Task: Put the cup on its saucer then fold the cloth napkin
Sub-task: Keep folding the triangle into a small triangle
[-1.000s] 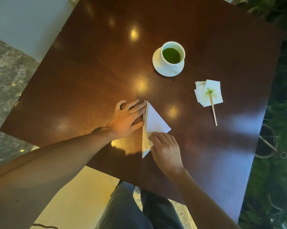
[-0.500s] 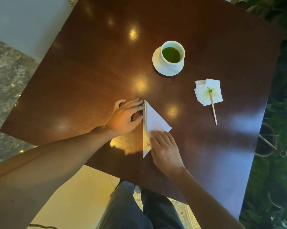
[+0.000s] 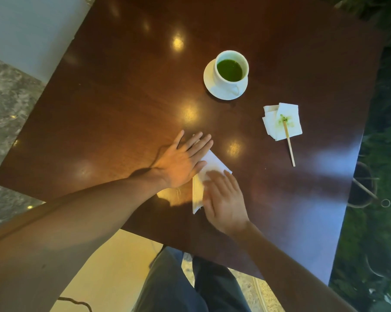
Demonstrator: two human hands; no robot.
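A white cup (image 3: 221, 75) of green drink stands on its white saucer (image 3: 209, 81) at the far middle of the dark wooden table (image 3: 113, 104). Near the front edge lies the white cloth napkin (image 3: 213, 164), folded into a triangle. My left hand (image 3: 182, 162) lies flat with straight fingers over the napkin's upper left part. My right hand (image 3: 223, 199), slightly blurred, presses flat on its lower right part. Most of the napkin is hidden under the two hands.
A stained paper tissue (image 3: 282, 121) with a wooden stir stick (image 3: 289, 145) on it lies at the right. The table's right edge borders green plants (image 3: 379, 199). My legs (image 3: 190, 284) show below the near table edge.
My left hand has slid right from beside the napkin onto it, fingers flattened. My right hand has shifted a little over the napkin's lower part.
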